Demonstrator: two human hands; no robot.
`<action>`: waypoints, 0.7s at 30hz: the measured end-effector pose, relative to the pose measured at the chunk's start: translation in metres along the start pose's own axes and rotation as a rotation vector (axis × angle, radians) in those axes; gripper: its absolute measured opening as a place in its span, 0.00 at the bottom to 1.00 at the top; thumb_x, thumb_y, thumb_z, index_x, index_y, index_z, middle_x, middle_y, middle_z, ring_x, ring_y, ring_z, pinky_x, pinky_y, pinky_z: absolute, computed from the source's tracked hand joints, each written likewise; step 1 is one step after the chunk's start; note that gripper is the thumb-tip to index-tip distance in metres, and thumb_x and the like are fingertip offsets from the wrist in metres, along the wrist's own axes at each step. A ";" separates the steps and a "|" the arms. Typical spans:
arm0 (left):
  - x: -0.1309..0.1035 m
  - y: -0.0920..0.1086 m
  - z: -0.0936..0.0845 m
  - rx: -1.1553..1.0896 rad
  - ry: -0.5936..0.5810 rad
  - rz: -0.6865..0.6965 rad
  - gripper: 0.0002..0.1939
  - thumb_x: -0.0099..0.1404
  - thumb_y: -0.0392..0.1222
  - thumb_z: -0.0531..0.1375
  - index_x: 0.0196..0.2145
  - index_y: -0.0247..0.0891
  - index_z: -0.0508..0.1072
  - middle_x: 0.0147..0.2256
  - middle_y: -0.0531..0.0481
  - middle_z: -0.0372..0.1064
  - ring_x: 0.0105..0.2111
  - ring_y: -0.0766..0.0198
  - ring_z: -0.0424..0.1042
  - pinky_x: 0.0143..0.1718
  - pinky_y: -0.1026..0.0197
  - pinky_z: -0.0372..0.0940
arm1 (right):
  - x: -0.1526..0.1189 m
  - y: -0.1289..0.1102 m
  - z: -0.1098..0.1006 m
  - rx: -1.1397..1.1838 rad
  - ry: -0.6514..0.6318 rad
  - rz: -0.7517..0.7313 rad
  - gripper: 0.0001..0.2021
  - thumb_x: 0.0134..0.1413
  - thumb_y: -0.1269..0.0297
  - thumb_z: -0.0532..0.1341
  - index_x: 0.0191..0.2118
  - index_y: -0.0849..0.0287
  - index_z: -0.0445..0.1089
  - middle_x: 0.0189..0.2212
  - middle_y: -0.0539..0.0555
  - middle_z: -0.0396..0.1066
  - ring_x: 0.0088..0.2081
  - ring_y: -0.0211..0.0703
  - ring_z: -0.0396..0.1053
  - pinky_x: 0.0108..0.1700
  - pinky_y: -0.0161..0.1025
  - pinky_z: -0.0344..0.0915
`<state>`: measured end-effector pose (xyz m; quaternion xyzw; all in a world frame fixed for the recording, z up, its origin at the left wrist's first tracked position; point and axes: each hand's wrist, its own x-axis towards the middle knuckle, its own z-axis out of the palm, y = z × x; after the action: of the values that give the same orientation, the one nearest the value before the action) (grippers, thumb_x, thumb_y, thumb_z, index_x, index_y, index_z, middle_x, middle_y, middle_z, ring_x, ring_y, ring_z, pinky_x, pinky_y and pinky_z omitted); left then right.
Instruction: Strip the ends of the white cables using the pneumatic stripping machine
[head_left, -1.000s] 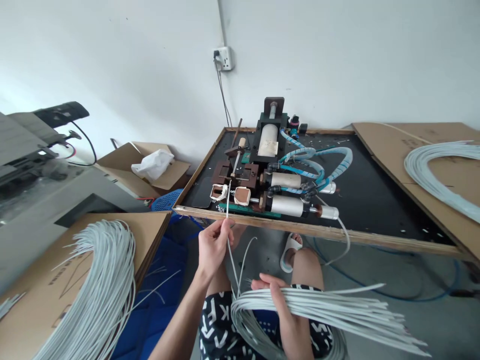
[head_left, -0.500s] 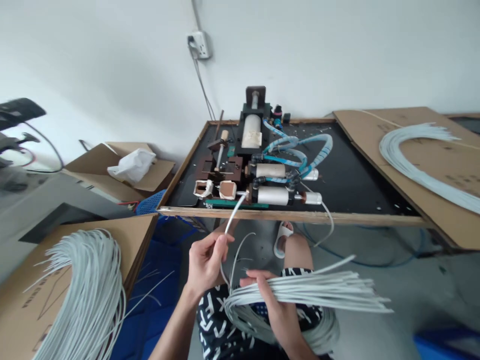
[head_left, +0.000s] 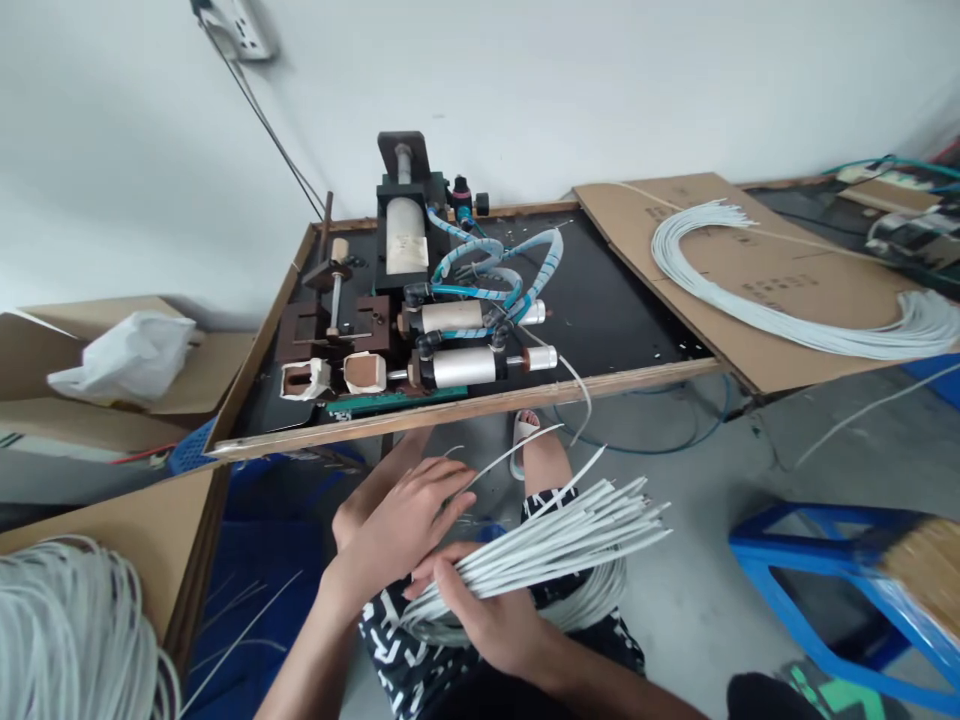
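A bundle of white wires lies across my lap, its cut ends fanned out to the right. Wrapped round the bundle from below is my right hand, thumb on top. My left hand is just above and left of it, back upward. A single white wire runs out from between its thumb and fingers toward the upper right; the grip itself is partly hidden. In front of me, on the bench, is a pneumatic machine with cylinders, padded jaws and blue-striped hoses. Neither hand touches it.
The bench's wooden edge runs in front of my hands. Coiled wires lie on cardboard at right, and another wire pile sits at left. A blue stool stands on the floor at right; an open carton is at left.
My left hand has drawn back from the machine's jaws to beside the bundle, and the wire end has left the machine. My right hand keeps the bundle. The view has turned right.
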<state>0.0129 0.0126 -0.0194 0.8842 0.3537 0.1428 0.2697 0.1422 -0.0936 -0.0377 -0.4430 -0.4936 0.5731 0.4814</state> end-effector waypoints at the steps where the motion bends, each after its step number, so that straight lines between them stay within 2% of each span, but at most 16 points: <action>1: 0.002 -0.001 0.000 0.001 0.004 0.014 0.17 0.76 0.45 0.53 0.55 0.38 0.75 0.55 0.43 0.74 0.59 0.50 0.69 0.58 0.45 0.67 | 0.001 -0.001 0.000 -0.002 -0.002 -0.005 0.16 0.69 0.55 0.55 0.38 0.57 0.76 0.32 0.54 0.83 0.40 0.50 0.82 0.51 0.44 0.74; 4: 0.005 0.005 -0.006 -0.062 0.070 0.049 0.18 0.76 0.45 0.54 0.58 0.40 0.74 0.58 0.43 0.72 0.61 0.50 0.67 0.60 0.44 0.66 | 0.004 -0.002 0.000 -0.037 -0.030 -0.022 0.15 0.69 0.59 0.54 0.36 0.56 0.76 0.32 0.54 0.83 0.40 0.50 0.82 0.53 0.44 0.74; 6: 0.005 0.014 -0.012 -0.172 0.100 0.085 0.16 0.76 0.45 0.54 0.56 0.42 0.75 0.55 0.44 0.74 0.57 0.53 0.71 0.57 0.47 0.68 | 0.006 0.000 0.000 -0.105 -0.051 -0.057 0.14 0.69 0.61 0.54 0.37 0.56 0.76 0.34 0.55 0.82 0.42 0.50 0.81 0.53 0.45 0.74; 9: 0.002 0.029 -0.019 -0.352 0.038 0.148 0.13 0.75 0.45 0.57 0.52 0.42 0.78 0.45 0.47 0.79 0.45 0.58 0.77 0.46 0.56 0.72 | 0.010 0.005 -0.002 -0.237 0.016 -0.172 0.09 0.65 0.61 0.58 0.42 0.56 0.74 0.39 0.57 0.80 0.43 0.50 0.79 0.51 0.43 0.75; 12: -0.003 0.037 -0.020 -0.411 0.007 0.135 0.12 0.73 0.44 0.60 0.49 0.40 0.79 0.40 0.47 0.80 0.39 0.59 0.77 0.40 0.59 0.71 | 0.012 0.008 -0.002 -0.293 0.058 -0.246 0.09 0.63 0.59 0.60 0.45 0.57 0.72 0.41 0.57 0.78 0.44 0.49 0.77 0.50 0.40 0.75; 14: -0.005 0.037 -0.018 -0.448 0.008 0.098 0.11 0.73 0.44 0.60 0.48 0.40 0.79 0.39 0.48 0.80 0.37 0.60 0.77 0.38 0.60 0.70 | 0.014 0.008 -0.001 -0.302 0.038 -0.238 0.09 0.63 0.60 0.60 0.45 0.57 0.72 0.39 0.56 0.77 0.42 0.48 0.77 0.50 0.40 0.75; 17: -0.004 0.034 -0.015 -0.581 -0.018 0.056 0.11 0.72 0.44 0.60 0.47 0.40 0.79 0.38 0.48 0.79 0.35 0.62 0.76 0.36 0.62 0.69 | 0.015 0.003 0.001 -0.257 -0.041 -0.242 0.06 0.62 0.66 0.60 0.42 0.55 0.74 0.35 0.53 0.78 0.40 0.47 0.77 0.51 0.40 0.75; 21: -0.002 0.032 -0.012 -0.708 0.020 -0.008 0.11 0.71 0.46 0.61 0.41 0.37 0.79 0.33 0.49 0.76 0.31 0.64 0.72 0.32 0.64 0.65 | 0.016 -0.003 0.003 -0.139 -0.149 -0.244 0.11 0.63 0.73 0.58 0.37 0.55 0.78 0.31 0.51 0.80 0.41 0.46 0.79 0.53 0.39 0.75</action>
<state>0.0240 -0.0036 0.0093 0.7331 0.2883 0.2643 0.5564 0.1375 -0.0781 -0.0345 -0.3682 -0.6166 0.5060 0.4777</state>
